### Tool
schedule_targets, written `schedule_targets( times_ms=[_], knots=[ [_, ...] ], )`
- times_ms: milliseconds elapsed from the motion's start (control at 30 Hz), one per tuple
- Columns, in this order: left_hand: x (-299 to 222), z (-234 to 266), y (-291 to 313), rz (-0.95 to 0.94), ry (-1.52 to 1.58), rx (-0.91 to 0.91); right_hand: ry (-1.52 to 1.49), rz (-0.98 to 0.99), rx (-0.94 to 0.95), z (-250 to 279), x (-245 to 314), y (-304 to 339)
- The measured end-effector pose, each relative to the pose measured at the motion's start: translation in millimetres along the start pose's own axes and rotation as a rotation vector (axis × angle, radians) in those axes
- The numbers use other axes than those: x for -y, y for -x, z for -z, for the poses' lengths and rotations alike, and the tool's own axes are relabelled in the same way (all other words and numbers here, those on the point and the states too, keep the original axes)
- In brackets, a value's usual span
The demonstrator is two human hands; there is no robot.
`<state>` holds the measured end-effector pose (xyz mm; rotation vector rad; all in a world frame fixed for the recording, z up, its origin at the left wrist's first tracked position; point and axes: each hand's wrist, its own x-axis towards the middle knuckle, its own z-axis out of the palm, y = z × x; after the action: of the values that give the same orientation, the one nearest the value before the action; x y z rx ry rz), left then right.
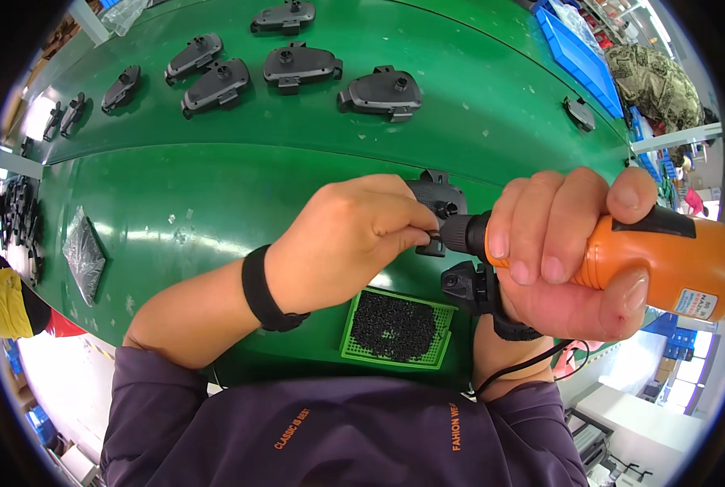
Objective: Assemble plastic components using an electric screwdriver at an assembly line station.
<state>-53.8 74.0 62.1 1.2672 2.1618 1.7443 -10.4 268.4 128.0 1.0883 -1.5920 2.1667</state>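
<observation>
My right hand (561, 235) is wrapped round an orange electric screwdriver (675, 256), whose black nose points left. Just left of that nose, my left hand (354, 223) is closed in a pinch; what lies between its fingertips is too small to make out. Beneath and beyond both hands rests a black plastic holder (435, 193) with a clamp tab, partly covered by my left fingers and the screwdriver's nose. A green mesh basket (391, 359) with many small black pieces, probably screws (387, 321), stands on the bench close to my body.
Several similar black holders (301, 65) lie along the far strip of the green bench (176, 187). Another holder (579, 114) is at the far right, near a blue tray (577, 57). A clear plastic bag (85, 253) with dark contents lies left. A black cable (516, 369) runs below my right wrist.
</observation>
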Motion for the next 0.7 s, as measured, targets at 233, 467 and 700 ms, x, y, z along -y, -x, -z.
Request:
schedule_targets(
  times_ms=[233, 467, 700],
  knots=[
    [-3.5, -1.7, 2.1, 0.09, 0.096, 0.033, 0.018, 0.018, -0.033, -1.2, 3.6, 0.4],
    [-0.2, 2.1, -3.2, 0.079, 0.044, 0.053, 0.024, -0.002, -0.01, 0.3, 5.5, -1.8],
    [-0.1, 2.1, -3.3, 0.078, 0.031, 0.045, 0.029, -0.001, -0.018, -0.1, 4.4, -1.2]
  ],
)
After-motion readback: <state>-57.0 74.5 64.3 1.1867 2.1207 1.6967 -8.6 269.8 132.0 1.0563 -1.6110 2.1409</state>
